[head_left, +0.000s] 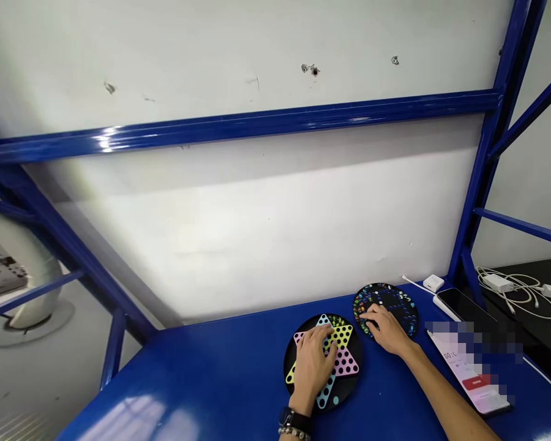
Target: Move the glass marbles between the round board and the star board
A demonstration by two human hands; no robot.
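Observation:
On the blue table, a round black Chinese checkers board [292, 367] carries a star of yellow, pink and blue points with dark holes. My left hand [313, 361] rests over the star, fingers stretched forward and thumb apart, hiding its left middle. Green and yellow marbles [337, 320] lie at the board's far edge. To the right is a round black tray [397, 306] with marbles of several colours around its rim. My right hand [386, 327] reaches over its near left part, fingertips apart among the orange and green marbles [362, 309]. No marble shows clearly between those fingers.
Right of the tray lie a phone with a lit screen [463, 367], a dark phone [463, 305] and a white charger [433, 282]. Blue frame bars [257, 124] cross before the white wall. White cables [514, 291] lie on a black surface at far right.

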